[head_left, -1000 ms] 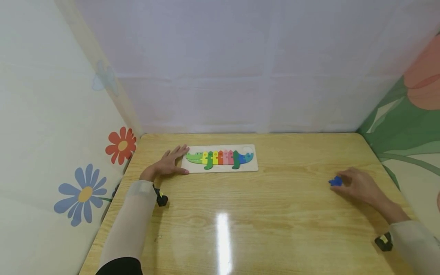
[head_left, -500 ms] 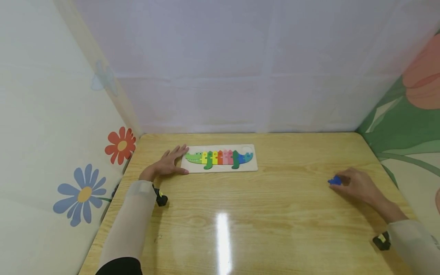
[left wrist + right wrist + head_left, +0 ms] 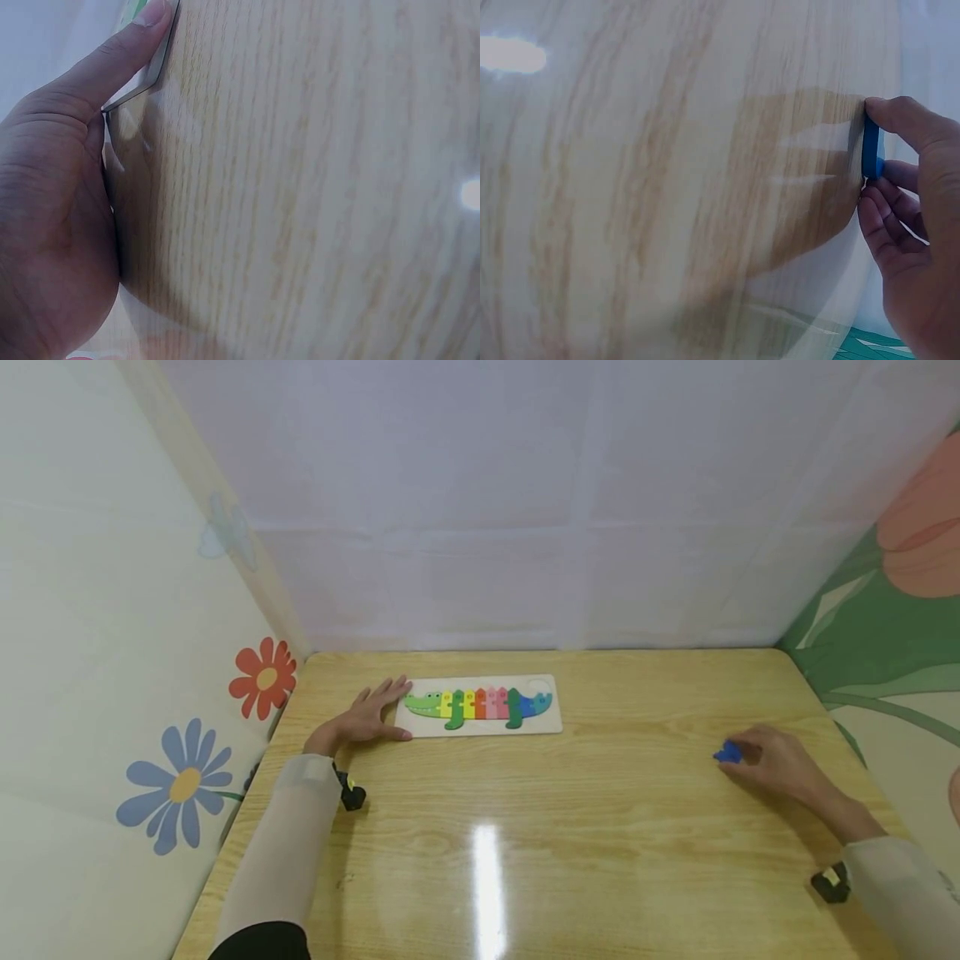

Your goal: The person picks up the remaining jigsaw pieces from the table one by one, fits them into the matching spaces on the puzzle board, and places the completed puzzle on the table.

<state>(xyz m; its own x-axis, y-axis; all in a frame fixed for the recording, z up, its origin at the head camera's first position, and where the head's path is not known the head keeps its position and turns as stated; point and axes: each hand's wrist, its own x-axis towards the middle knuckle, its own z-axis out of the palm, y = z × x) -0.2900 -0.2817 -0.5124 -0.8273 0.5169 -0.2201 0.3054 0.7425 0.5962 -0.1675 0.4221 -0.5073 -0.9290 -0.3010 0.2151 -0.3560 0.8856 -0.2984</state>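
Note:
A white puzzle board (image 3: 480, 730) lies toward the back left of the table. On it sits a crocodile made of coloured puzzle pieces (image 3: 469, 703), with a pale round outline near the tail. My left hand (image 3: 362, 718) spreads its fingers at the board's left end. In the left wrist view, the thumb (image 3: 112, 64) rests over the board's edge; the other fingers are hidden there. On the right side of the table, my right hand (image 3: 780, 764) pinches a small blue puzzle piece (image 3: 728, 752) between thumb and fingers. In the right wrist view the blue piece stands on edge, partly covered by fingertips.
The wooden table (image 3: 585, 827) has a bright light reflection near its front. A white cloth wall (image 3: 450, 560) stands behind it. Flower-printed panels (image 3: 186, 785) close off the left and right sides.
The right hand has shifted very slightly left with the blue puzzle piece. The left hand and the board have stayed in place.

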